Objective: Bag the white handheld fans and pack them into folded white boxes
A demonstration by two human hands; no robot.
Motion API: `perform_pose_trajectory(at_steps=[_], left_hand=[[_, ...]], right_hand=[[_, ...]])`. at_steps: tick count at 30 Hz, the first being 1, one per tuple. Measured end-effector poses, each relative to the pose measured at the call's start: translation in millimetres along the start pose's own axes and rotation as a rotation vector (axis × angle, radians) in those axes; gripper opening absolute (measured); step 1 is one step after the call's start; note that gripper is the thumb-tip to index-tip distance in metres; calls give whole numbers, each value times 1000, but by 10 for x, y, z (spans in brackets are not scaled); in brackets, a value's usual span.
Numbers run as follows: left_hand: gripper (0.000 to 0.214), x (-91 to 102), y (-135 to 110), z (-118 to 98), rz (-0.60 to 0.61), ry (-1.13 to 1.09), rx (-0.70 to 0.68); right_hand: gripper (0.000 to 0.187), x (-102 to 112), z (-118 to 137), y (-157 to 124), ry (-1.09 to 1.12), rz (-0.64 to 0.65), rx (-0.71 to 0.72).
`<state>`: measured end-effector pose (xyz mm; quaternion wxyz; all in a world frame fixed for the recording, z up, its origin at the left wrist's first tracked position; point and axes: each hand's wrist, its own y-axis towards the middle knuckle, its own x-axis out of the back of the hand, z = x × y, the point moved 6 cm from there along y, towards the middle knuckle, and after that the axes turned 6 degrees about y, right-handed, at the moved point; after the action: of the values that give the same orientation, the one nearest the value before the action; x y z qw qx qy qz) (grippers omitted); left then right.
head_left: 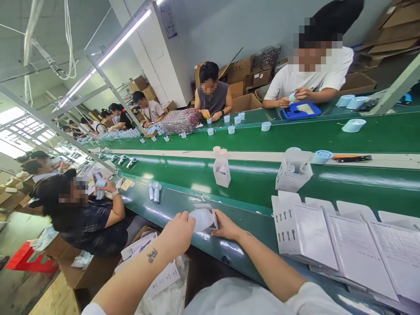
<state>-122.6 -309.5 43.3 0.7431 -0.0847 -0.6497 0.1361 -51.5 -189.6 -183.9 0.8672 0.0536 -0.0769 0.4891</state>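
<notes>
My left hand [179, 232] is closed on a pale, translucent bag-wrapped item [201, 218] at the near edge of the green conveyor belt [249, 175]. My right hand [226, 226] grips a small white carton [211, 214] from the right, and the wrapped item sits at the carton's open end. Both hands meet over the belt's near rail. To the right, several flattened white cartons with printed sheets [331, 245] lie overlapped on the rail.
Two upright open white cartons [222, 172] [293, 172] stand on the belt. Pale blue round parts [322, 156] and small cups [265, 126] dot the far side. Several other people sit working along both sides. A blue tray [301, 110] lies before a far worker. Cardboard boxes pile behind.
</notes>
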Motion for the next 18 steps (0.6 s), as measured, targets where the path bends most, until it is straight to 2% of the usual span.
perform_pose_trajectory(at_steps=[5,8,10,12,13,15,18], left_hand=[[23,106,446,-64,19,-163,8],[17,145,685,-35,26,-206,21],[24,172,719,45,-26,-210,52],[28,178,654,138,-102,-242,77],[29,173,602,161,-138,-262,55],[31,147,500,124,-164,-280,-102],[37,88,425,2,-88,-237,-389]], right_hand=[[88,-94,80,-83,-4,11,1],[108,-167,188,-123,4,-9,10],[120,-204,310,-129,11,-10,87],[118,-203,436,-113,-19,-21,192],[111,-187,487,-97,-49,-33,235],[96,-148,561,-58,-103,-40,295],[81,-106,637,-17,-131,-2,336]])
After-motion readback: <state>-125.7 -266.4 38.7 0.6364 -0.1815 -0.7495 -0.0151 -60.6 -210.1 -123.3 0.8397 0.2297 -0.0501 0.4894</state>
